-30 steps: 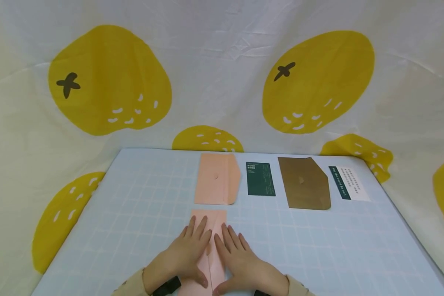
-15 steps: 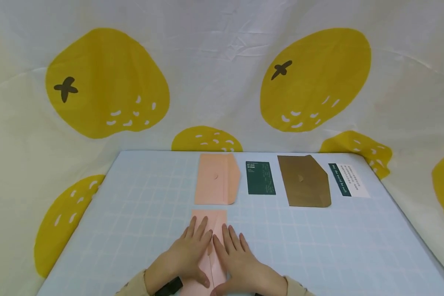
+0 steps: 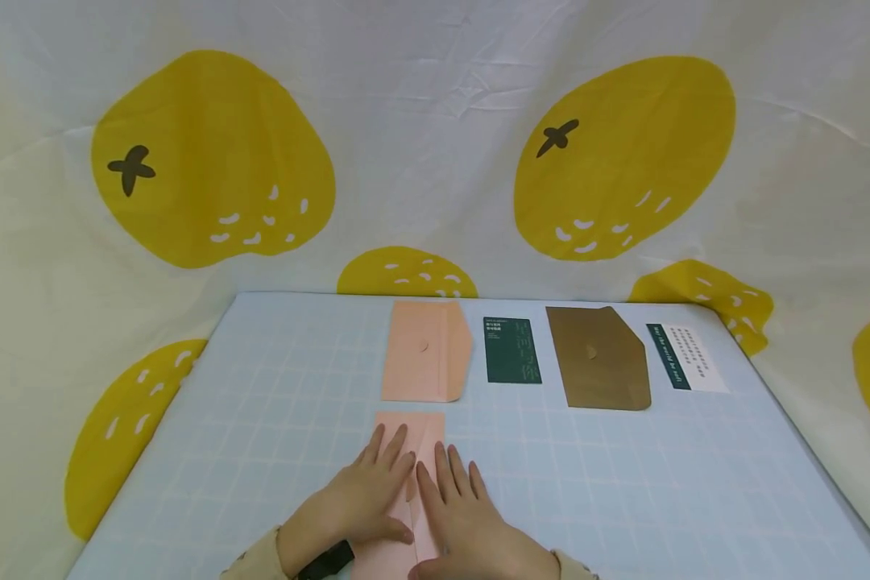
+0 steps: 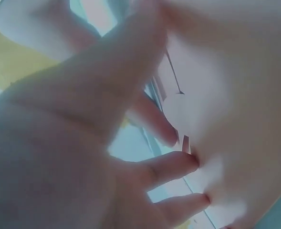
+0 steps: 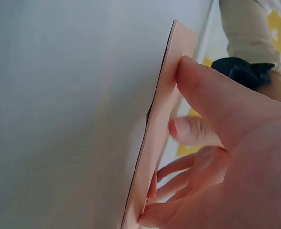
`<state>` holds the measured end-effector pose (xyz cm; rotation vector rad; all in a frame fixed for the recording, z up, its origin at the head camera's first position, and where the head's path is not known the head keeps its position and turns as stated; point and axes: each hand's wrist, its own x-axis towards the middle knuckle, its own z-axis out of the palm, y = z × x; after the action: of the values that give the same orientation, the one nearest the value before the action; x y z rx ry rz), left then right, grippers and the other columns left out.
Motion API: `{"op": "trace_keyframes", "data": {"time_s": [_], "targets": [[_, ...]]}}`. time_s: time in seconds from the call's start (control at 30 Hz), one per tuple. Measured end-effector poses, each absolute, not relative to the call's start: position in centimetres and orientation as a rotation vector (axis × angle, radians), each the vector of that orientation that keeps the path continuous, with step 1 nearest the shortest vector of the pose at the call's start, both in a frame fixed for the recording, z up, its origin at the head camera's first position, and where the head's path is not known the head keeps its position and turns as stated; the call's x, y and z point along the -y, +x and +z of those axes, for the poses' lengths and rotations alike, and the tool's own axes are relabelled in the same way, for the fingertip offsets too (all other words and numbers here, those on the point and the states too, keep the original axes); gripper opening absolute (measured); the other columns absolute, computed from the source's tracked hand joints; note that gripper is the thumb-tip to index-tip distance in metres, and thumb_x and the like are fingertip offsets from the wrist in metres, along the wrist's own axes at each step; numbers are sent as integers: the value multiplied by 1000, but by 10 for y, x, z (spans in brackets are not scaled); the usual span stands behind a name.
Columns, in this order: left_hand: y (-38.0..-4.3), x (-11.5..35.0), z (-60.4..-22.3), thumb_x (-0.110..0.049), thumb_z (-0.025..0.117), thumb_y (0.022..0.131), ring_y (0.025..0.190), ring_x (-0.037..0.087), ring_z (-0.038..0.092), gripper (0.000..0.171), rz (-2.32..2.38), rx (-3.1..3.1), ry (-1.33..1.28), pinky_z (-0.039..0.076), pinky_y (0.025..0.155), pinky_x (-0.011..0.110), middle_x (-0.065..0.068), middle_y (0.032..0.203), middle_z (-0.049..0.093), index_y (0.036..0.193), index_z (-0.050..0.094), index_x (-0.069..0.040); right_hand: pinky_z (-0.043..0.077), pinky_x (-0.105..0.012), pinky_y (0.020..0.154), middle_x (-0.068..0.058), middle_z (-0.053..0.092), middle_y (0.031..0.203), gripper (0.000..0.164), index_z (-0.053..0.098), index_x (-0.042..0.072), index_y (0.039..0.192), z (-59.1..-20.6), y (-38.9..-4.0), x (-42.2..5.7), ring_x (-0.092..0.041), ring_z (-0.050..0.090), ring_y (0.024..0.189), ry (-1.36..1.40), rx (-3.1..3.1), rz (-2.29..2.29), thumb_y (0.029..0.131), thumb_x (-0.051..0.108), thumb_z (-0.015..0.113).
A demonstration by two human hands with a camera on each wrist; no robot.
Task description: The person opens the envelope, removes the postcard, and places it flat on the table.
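Observation:
A long pink paper envelope point(image 3: 429, 425) lies on the table in front of me, partly covered by both hands. A seam runs along its middle, and a rounded tab point(image 4: 175, 109) by a slit shows in the left wrist view. My left hand point(image 3: 371, 493) rests on the envelope's left half with its fingers straight and spread. Opposite it, my right hand point(image 3: 467, 511) lies on the right half, fingers extended, its thumb near the lower part. In the right wrist view the pink envelope point(image 5: 160, 109) appears edge-on, thin, with fingertips touching its top.
Behind the hands lie another pink envelope point(image 3: 416, 354) with its flap to the right, a dark green card point(image 3: 512, 354), a brown envelope point(image 3: 602, 366) and a white card with a green strip point(image 3: 696, 358). The table point(image 3: 261, 435) has a pale blue checked cover; a fruit-print cloth point(image 3: 420, 161) hangs behind.
My right hand has slid slightly down toward me along the pink envelope. The left hand stays nearly in place, and the envelopes and cards behind have not moved.

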<state>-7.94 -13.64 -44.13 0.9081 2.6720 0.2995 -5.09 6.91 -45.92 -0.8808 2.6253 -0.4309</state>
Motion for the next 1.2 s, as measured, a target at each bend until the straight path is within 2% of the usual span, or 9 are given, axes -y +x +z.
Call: {"op": "trace_keyframes", "data": {"time_s": [0.2,0.33,0.43,0.57,0.7,0.9,1.2], "targets": [[-74,135,-438,-59,87,57,142,56,13,117,245,-2657,853,38,102,61,27,160,15,146,42,1,17,-66,111,-27,0,162,103,18,5,158,-459,-49,-69,-44,1,149,-881,-2630,-442,85,61,64],[-66,132,-437,-58,89,53,140,58,18,119,180,-2662,846,43,99,60,29,159,18,145,42,1,18,-67,111,-29,3,161,104,20,1,157,-461,-48,-68,-46,2,148,-895,-2652,-473,86,69,57],[-64,131,-437,-57,89,53,140,58,19,119,149,-2676,862,43,98,59,30,158,19,144,41,2,18,-66,111,-29,3,161,108,20,1,157,-462,-49,-67,-46,3,148,-888,-2666,-471,84,72,57],[-65,129,-438,-55,90,52,139,61,17,114,160,-2673,856,42,98,62,32,158,16,140,42,-1,19,-65,111,-28,3,162,108,19,2,157,-461,-48,-66,-44,4,149,-874,-2675,-417,82,66,65],[-65,127,-439,-53,91,51,137,64,15,107,195,-2654,844,42,96,66,34,157,14,136,43,-6,18,-65,112,-26,2,162,107,19,3,157,-462,-48,-64,-44,2,149,-855,-2662,-384,82,62,67],[-66,127,-442,-50,90,52,138,64,9,116,221,-2619,805,39,94,71,32,159,9,146,38,-6,14,-66,112,-26,-1,163,105,19,6,158,-462,-48,-64,-43,-3,149,-840,-2629,-421,82,60,67],[-66,126,-438,-45,91,52,139,62,12,116,202,-2635,780,40,91,73,32,159,11,148,40,-4,19,-65,111,-29,5,161,101,24,10,158,-460,-47,-65,-45,6,148,-856,-2669,-416,81,60,66]]}}
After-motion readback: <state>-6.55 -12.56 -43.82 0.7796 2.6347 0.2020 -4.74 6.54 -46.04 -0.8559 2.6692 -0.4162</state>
